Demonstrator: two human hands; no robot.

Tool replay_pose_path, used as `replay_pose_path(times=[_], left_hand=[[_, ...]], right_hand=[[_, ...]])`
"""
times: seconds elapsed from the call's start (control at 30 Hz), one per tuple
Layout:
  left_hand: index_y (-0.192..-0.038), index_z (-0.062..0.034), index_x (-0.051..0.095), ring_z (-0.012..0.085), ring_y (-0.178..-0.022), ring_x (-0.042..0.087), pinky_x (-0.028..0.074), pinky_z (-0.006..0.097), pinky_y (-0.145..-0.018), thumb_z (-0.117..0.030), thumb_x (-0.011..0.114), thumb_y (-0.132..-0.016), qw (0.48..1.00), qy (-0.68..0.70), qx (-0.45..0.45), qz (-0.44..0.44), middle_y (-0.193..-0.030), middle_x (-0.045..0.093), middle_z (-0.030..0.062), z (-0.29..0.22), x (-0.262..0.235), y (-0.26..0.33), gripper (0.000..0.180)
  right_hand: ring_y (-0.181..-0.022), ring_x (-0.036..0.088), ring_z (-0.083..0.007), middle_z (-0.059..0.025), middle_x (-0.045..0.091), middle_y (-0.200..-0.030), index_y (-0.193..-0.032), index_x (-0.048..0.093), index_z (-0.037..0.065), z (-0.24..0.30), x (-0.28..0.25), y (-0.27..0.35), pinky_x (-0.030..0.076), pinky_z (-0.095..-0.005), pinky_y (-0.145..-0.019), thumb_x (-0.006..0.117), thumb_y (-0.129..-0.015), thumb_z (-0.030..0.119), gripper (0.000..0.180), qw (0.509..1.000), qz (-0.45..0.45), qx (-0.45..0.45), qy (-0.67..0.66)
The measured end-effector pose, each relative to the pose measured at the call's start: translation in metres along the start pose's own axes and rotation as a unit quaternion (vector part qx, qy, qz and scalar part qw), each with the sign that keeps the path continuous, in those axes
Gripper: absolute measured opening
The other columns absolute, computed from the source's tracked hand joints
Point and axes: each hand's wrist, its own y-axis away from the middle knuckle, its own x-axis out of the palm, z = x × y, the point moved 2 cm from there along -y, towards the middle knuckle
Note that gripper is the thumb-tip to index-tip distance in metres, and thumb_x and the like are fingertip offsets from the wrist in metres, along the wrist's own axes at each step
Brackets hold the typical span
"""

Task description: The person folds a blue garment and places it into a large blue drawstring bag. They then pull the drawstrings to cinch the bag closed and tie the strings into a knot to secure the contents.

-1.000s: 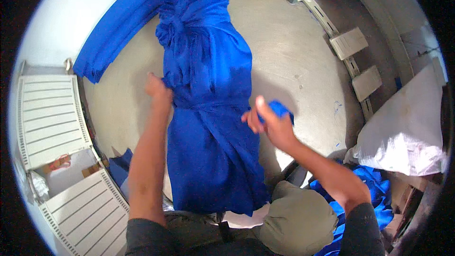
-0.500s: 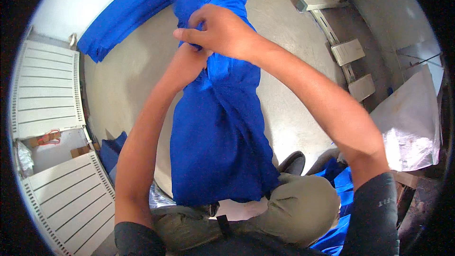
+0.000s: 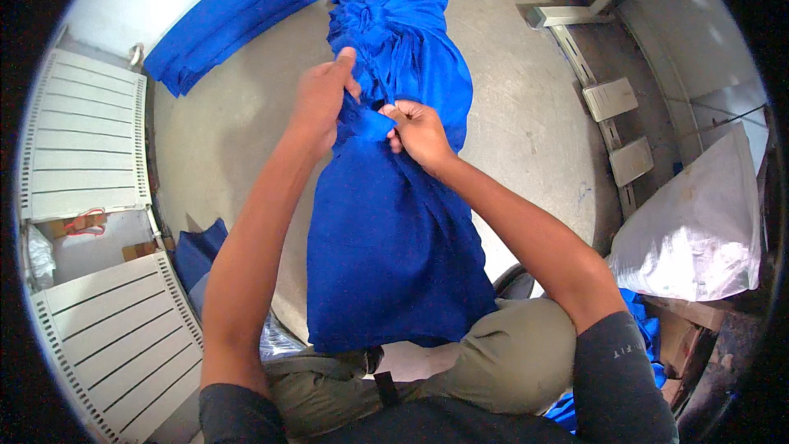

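Observation:
A long bundle of blue cloth [image 3: 386,255] lies on the floor in front of me, gathered tight at its waist, with ruffled folds beyond. My left hand [image 3: 323,97] is closed on cloth at the left side of this waist, its thumb pointing away from me. On the other side, my right hand [image 3: 421,133] pinches a short blue cloth strip [image 3: 370,122] between thumb and fingers. The strip crosses the gathered waist between both hands. Whether it is knotted underneath cannot be seen.
Another long blue cloth roll [image 3: 246,16] lies by the wall at the far left. White slotted radiator panels [image 3: 86,136] line the left side. At right stand a pale metal frame [image 3: 575,57] and a large plastic-wrapped package [image 3: 699,222]. More blue cloth lies beside my right knee.
My right hand has come down and toward me, from over the left hand to the right of the waist. The left hand has turned thumb-up. The bundle's ruffled far end is now uncovered.

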Motion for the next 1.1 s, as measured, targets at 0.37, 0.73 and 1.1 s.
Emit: replay_pose_path(times=[0.37, 0.73, 1.1], left_hand=[[-0.103, -0.0051, 0.073, 0.0259, -0.112, 0.066, 0.048, 0.037, -0.103, -0.026, 0.05, -0.108, 0.904, -0.176, 0.342, 0.186, -0.112, 0.071, 0.0141, 0.003, 0.104, 0.01, 0.031], [-0.098, -0.0031, 0.07, 0.0357, -0.088, 0.067, 0.051, 0.045, -0.077, -0.025, 0.067, -0.097, 0.816, -0.485, 0.292, 0.115, -0.097, 0.07, 0.0169, 0.02, -0.015, 0.045, 0.022], [-0.096, -0.0011, 0.072, 0.0363, -0.095, 0.068, 0.051, 0.044, -0.08, -0.02, 0.069, -0.09, 0.838, -0.429, 0.302, 0.151, -0.1, 0.069, 0.0214, 0.035, 0.003, 0.031, 0.02]], right_hand=[[-0.096, 0.066, -0.0182, -0.0118, 0.072, -0.102, -0.108, 0.071, 0.004, -0.043, -0.024, -0.007, 0.05, -0.0384, -0.085, 0.067, -0.098, 0.024, 0.023, 0.975, 0.06, -0.131, 0.168], [-0.068, 0.063, -0.014, -0.0061, 0.068, -0.08, -0.095, 0.071, 0.001, 0.002, -0.015, 0.004, 0.054, -0.0313, -0.062, 0.064, -0.103, 0.031, 0.032, 0.995, 0.087, 0.047, -0.004], [-0.073, 0.065, -0.014, -0.0086, 0.072, -0.081, -0.094, 0.075, 0.001, 0.011, -0.011, 0.019, 0.052, -0.0295, -0.067, 0.076, -0.081, 0.011, 0.015, 0.991, 0.111, -0.026, 0.073]])
